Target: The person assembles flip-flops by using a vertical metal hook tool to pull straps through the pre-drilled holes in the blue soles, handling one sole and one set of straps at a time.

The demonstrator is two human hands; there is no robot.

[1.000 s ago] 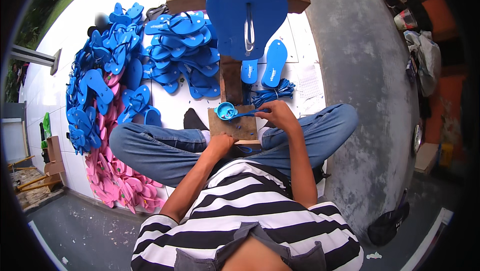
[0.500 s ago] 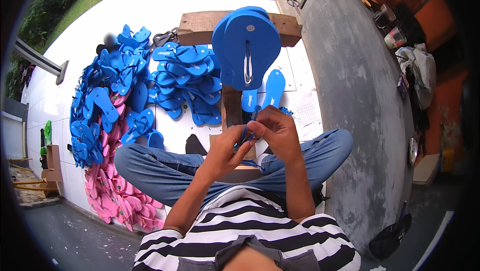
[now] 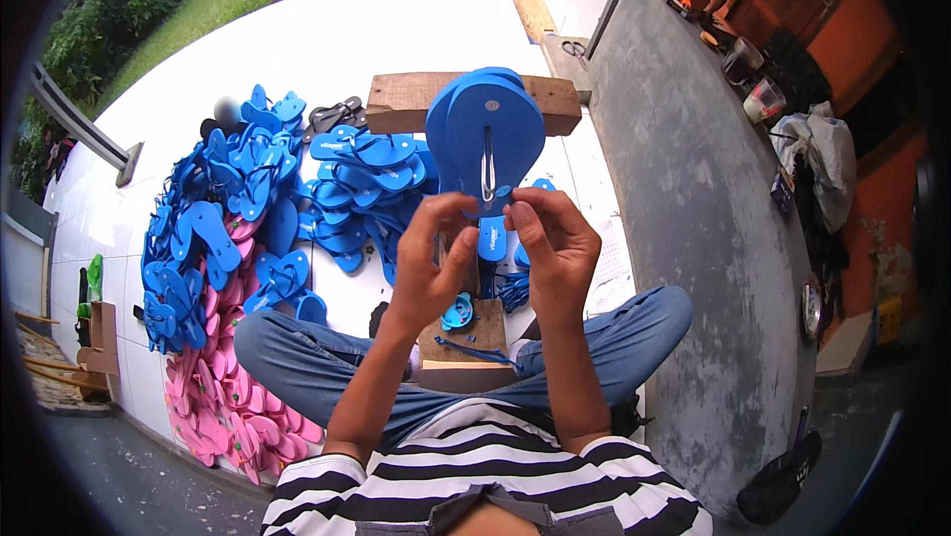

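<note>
Blue sandal soles (image 3: 492,125) stand upright against a wooden stand, with a looped metal needle (image 3: 488,169) down the middle of the front one. Just below the needle, my left hand (image 3: 436,264) and my right hand (image 3: 558,249) face each other with bent fingers. Between their fingertips is a small blue sandal strap (image 3: 502,193), partly hidden by the fingers and hard to tell from the blue sole behind it. A loose blue strap (image 3: 475,350) lies on the wooden base by my lap, near a small round blue item (image 3: 458,311).
The stand's wooden crossbar (image 3: 406,100) sits behind the soles. Piles of blue sandals (image 3: 362,155) and pink sandals (image 3: 223,407) cover the floor at left. A grey ledge (image 3: 693,239) runs along the right. Scissors (image 3: 574,48) lie at the far end.
Both hands have moved up and forward from near my lap to the lower end of the soles, and they are farther apart. The wooden base and loose strap are now more exposed.
</note>
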